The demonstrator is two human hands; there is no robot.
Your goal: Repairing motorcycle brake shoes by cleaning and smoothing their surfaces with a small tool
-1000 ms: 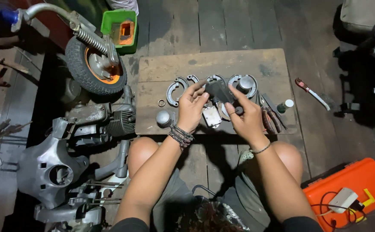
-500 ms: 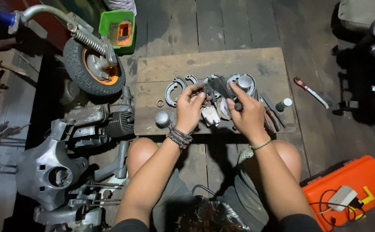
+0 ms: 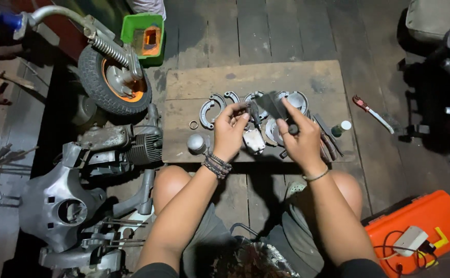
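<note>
From the head camera I look straight down on a wooden board laid on the plank floor, which serves as my desk, and I place everything against it. Both hands hover over the board's near half, among the parts spread there. My left hand is raised with its fingers curled, thumb and fingertips pinching a small dark part just above the board's middle; I cannot tell what the part is. My right hand sits just beside it, toward the board's right half, fingers closed around a dark flat piece that sticks up past the fingertips, blurred. The two held pieces are close together, though I cannot tell whether they touch. Both forearms come up from the board's near edge, wrists bent slightly inward, a beaded bracelet on the left wrist. On the board behind the hands lie curved grey brake shoes. Off the board's far left corner stands a small wheel, and beyond its near right corner lies an orange case.
</note>
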